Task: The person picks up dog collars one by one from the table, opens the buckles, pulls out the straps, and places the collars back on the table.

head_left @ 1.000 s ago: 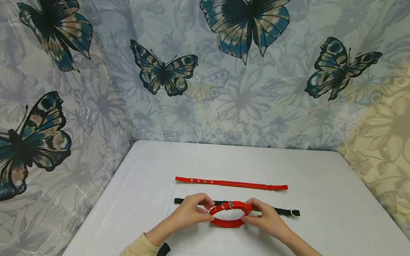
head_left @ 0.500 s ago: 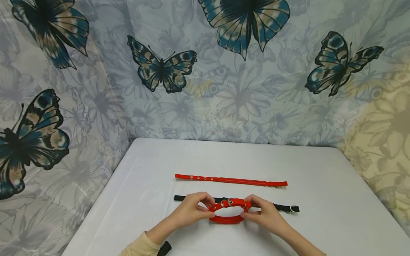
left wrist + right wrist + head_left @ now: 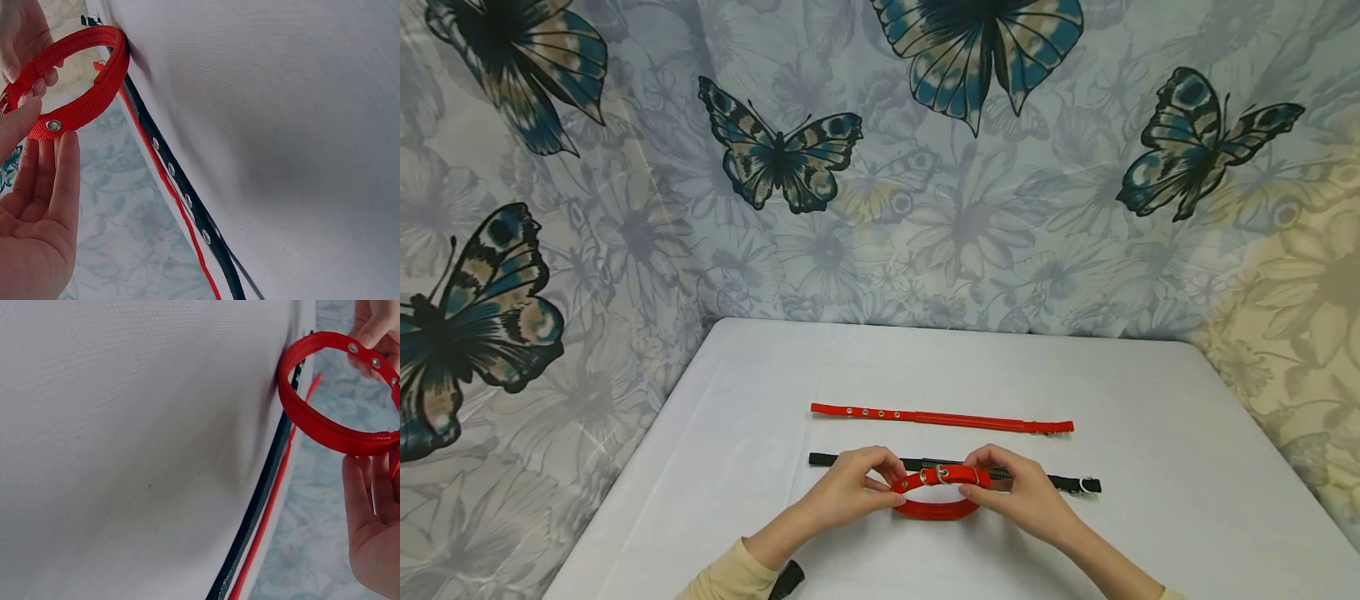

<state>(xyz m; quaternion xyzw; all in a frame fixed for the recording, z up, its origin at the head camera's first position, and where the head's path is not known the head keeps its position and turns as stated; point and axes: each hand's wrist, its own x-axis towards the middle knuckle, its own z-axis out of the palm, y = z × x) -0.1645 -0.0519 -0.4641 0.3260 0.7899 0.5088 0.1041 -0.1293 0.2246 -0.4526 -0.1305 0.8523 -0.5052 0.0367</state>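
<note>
A red collar (image 3: 936,510) with metal eyelets and a buckle is fastened into a loop between both hands. My left hand (image 3: 857,492) pinches its left side between thumb and fingers, beside an eyelet, as the left wrist view shows. On the loop's right side, near the buckle, my right hand (image 3: 1022,492) grips the band. Behind the hands a black collar (image 3: 1075,484) lies stretched out on the table, partly hidden by the hands and the loop. Farther back lies a second red collar (image 3: 970,419), flat and straight, with several eyelets toward its left end.
The white table (image 3: 760,375) stretches out on all sides of the hands. A dark, cut-off object (image 3: 787,579) shows beside the left forearm. Cloth printed with butterflies (image 3: 778,158) hangs behind the table and along its left side.
The right hand's fingers have shifted slightly to the left along the loop. The loop stays held between both hands, and the whole head view has tilted a little.
</note>
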